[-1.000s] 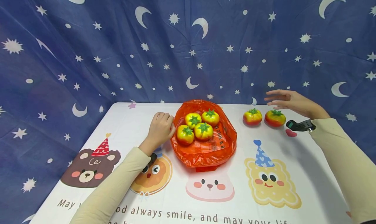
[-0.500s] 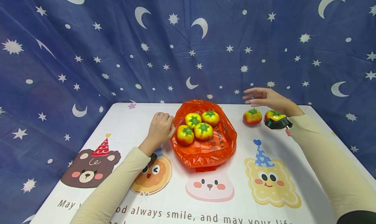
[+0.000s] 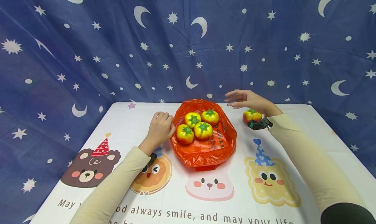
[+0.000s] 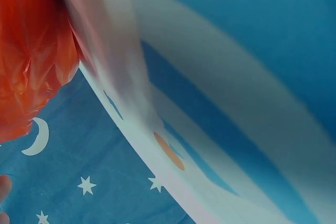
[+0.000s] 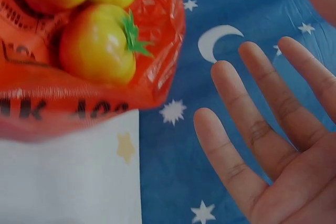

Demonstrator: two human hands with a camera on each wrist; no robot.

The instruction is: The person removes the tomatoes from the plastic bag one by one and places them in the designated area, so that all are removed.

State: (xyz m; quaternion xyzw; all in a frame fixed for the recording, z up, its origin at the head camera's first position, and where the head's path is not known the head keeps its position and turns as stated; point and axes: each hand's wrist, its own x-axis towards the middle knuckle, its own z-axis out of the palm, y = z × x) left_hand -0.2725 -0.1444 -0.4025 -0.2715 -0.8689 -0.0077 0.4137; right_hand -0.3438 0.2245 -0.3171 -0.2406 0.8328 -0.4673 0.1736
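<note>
An open red plastic bag [image 3: 218,152] lies on the table with several yellow-red toy tomatoes [image 3: 203,131] inside, green leaf tops facing up. My left hand [image 3: 158,129] grips the bag's left rim with curled fingers. To the right of the bag, my right hand [image 3: 249,100] hovers with nothing in it; its spread fingers [image 5: 231,95] show beside the bag in the right wrist view. Just below that hand, one tomato [image 3: 249,115] sits on the table, partly covered by the wrist strap. The left wrist view catches only the bag's side [image 4: 31,66] and cloth close up.
A white tablecloth [image 3: 229,214] printed with cartoon faces and lettering covers the table. Behind the table's far edge hangs a dark blue curtain [image 3: 117,38] with moons and stars. Black straps [image 3: 259,124] sit on both wrists.
My right hand has moved left, from above the two loose tomatoes toward the bag. Its forearm now hides the farther-right tomato. My left hand and the bag stay put.
</note>
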